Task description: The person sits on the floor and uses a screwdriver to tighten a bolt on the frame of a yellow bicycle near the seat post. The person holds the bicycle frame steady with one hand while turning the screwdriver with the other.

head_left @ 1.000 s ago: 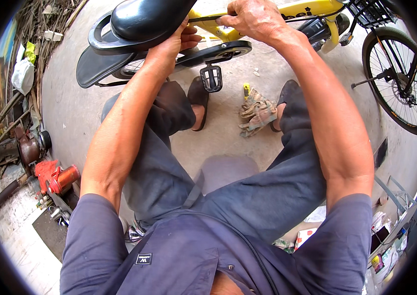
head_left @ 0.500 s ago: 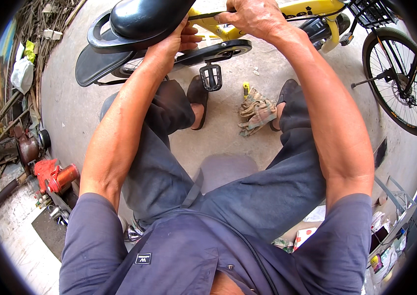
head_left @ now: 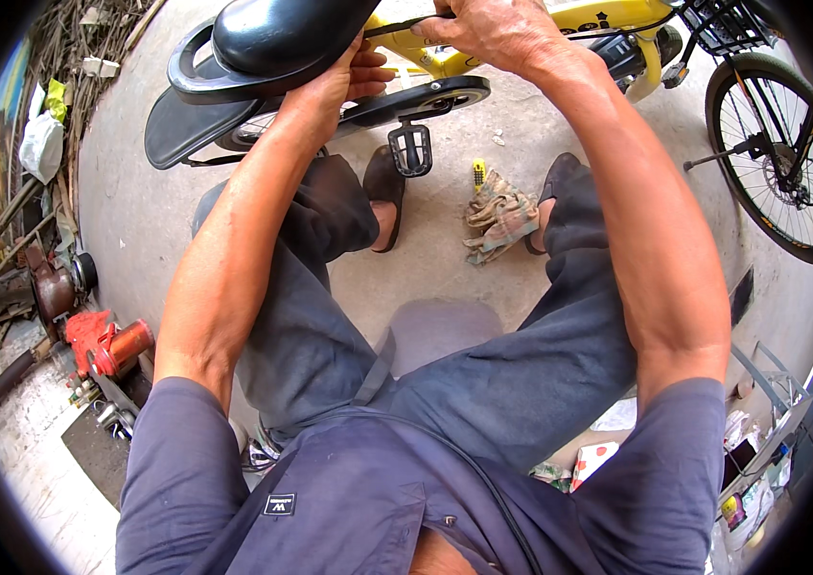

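Right hand pinches one black cable; left hand's grip, beside one saddle, I cannot tell.

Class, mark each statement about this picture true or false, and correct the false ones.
1. The right hand holds a thin black strip. True.
2. The left hand rests on a knee. False: the left hand is up beside the black saddle.
3. Crumpled fabric lies on the floor between the feet. True.
4. The wire basket is red. False: the basket is black.
5. The pedal is black. True.
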A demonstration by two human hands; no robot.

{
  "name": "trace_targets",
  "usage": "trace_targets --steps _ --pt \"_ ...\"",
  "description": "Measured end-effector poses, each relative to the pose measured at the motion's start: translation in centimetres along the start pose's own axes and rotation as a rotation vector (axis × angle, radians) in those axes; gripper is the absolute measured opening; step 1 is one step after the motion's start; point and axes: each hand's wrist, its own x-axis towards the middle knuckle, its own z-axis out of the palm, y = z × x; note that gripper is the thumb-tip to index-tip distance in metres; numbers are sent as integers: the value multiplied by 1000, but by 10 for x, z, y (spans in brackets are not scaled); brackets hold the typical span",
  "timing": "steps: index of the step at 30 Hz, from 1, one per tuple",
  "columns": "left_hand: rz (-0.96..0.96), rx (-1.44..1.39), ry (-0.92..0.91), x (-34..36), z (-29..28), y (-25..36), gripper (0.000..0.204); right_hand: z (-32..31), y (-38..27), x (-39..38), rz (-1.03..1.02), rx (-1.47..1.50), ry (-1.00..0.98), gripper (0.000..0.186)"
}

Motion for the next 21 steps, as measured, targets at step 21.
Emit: trace_targets --steps 21 --pt "-57 -192 -51 -5 3 -6 27 20 20 -6 -81 28 -33 29"
